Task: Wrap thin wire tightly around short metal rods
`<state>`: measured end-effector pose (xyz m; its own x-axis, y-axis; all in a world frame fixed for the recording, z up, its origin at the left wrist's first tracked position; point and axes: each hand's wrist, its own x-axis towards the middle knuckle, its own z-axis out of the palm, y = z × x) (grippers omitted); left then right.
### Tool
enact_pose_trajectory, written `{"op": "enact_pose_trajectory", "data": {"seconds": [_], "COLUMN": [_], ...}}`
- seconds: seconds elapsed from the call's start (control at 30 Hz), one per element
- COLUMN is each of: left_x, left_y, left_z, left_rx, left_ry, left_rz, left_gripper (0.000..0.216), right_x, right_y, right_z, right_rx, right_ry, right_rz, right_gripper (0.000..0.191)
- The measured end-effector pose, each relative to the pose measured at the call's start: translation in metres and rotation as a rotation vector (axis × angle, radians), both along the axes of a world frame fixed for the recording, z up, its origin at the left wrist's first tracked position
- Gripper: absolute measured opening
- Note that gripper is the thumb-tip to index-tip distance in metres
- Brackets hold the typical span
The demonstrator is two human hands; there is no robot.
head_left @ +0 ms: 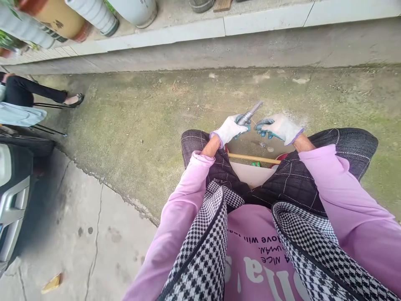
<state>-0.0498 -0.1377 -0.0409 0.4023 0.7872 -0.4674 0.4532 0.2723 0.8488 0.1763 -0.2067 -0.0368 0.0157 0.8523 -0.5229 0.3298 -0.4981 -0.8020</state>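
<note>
In the head view, my left hand (233,128), in a white glove with blue-green coated fingers, is closed round a grey rod (257,106) that tilts up to the right. Silvery wire (244,118) is wound round the rod's lower part. My right hand (277,127), gloved the same way, is just to the right with its fingers curled together. A thin strand shows between the coil and the right fingertips, which seem to pinch its end. Below the hands, a small silvery bit (262,144) lies on the ground.
Between my knees are a wooden stick (253,158), a white board (250,173) and a red-rimmed container (282,158). Potted plants line a tiled ledge (266,25) ahead. A seated person's leg (46,90) is at left, above a vehicle's front (15,200). A yellowish scrap (52,284) lies on the concrete.
</note>
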Motion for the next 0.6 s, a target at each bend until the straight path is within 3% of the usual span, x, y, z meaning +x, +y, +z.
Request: {"op": "enact_pose_trajectory", "data": {"seconds": [0.13,0.27,0.33,0.4,0.5,0.6], "left_x": [-0.004,-0.008,-0.008,-0.007,-0.006,-0.003], "left_y": [0.006,-0.002,-0.009,-0.014,-0.017,-0.015], "left_z": [-0.015,-0.029,-0.033,-0.031,-0.017,-0.001], "left_rx": [0.177,0.279,0.253,0.188,0.015,-0.081], "left_ry": [0.173,0.424,0.445,0.367,0.171,0.041], "left_rz": [-0.008,-0.336,-0.516,-0.607,-0.564,-0.353], "left_gripper": [0.023,0.026,0.029,0.031,0.014,0.013], "right_x": [-0.003,0.01,0.019,0.027,0.032,0.029], "right_y": [-0.006,-0.006,-0.003,0.001,0.005,0.005], "right_z": [0.0,0.001,0.0,-0.002,-0.009,-0.017], "right_rx": [-0.025,0.031,0.069,0.101,0.088,0.013], "right_ry": [0.007,-0.179,-0.308,-0.366,-0.297,-0.182], "right_rz": [0.109,0.174,0.198,0.185,0.063,-0.034], "right_gripper": [0.017,0.008,0.013,0.014,0.011,0.013]}}
